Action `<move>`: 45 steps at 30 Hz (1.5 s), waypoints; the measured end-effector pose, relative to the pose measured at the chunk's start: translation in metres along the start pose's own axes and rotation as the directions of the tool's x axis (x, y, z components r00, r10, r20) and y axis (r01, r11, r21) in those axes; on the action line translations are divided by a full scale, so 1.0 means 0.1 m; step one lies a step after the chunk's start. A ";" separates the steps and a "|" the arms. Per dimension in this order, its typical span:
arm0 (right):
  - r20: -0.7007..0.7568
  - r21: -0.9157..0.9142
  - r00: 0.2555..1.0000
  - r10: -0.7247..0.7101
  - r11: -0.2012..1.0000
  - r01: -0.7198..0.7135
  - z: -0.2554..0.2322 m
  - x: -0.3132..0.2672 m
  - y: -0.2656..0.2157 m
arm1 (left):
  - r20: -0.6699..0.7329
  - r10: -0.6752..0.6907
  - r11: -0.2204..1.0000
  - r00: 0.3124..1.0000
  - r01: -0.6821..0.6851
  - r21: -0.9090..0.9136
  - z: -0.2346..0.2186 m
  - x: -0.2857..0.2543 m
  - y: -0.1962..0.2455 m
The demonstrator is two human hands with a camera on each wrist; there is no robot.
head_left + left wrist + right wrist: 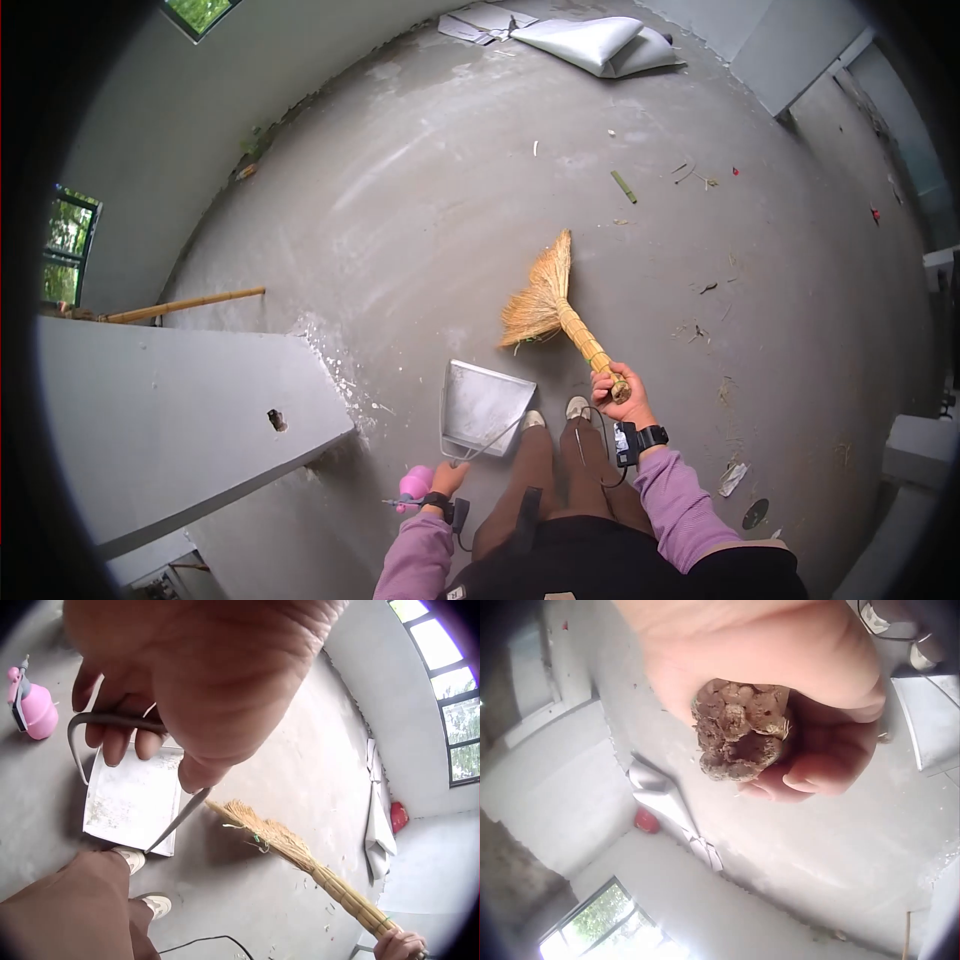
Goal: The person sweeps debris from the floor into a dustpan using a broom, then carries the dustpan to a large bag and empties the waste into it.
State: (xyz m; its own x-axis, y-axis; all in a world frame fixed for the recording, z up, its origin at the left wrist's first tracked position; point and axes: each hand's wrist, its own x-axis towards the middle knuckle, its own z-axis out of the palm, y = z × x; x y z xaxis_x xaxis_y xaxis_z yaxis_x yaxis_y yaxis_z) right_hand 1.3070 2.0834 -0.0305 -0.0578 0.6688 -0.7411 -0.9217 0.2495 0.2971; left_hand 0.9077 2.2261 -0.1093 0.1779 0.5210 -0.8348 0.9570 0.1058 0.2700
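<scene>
A straw broom (565,315) is gripped near the end of its handle by my right hand (622,393); its bristles spread out ahead of my feet. In the right wrist view the fingers of my right hand (817,697) curl round the handle end (739,731). My left hand (451,480) holds the wire handle of a metal dustpan (485,400). In the left wrist view my left hand (202,682) has its fingers curled at the bent wire, above the pan (131,799). The broom bristles (262,829) are to the right of the pan there.
A pink spray bottle (416,484) stands by my left hand. Bits of debris, a green strip (623,187) and a crumpled wrapper (733,479) lie on the floor. Folded white sheeting (600,45) lies at the far wall. A grey slab (190,400) juts in at left.
</scene>
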 end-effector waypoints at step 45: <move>0.130 0.419 0.712 -0.690 0.689 0.592 -1.99 -2.65 -1.60 | 0.120 0.100 0.985 0.988 -0.081 -0.151 -0.20 0.08 1.82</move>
State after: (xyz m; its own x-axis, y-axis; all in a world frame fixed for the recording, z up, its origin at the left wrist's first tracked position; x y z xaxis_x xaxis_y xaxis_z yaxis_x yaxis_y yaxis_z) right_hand 1.3940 1.7270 -0.0016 0.6448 0.3949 -0.6545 -0.5086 0.8608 0.0183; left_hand 1.0783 2.2658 -0.0573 0.2986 0.4237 -0.8552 0.8940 0.1895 0.4060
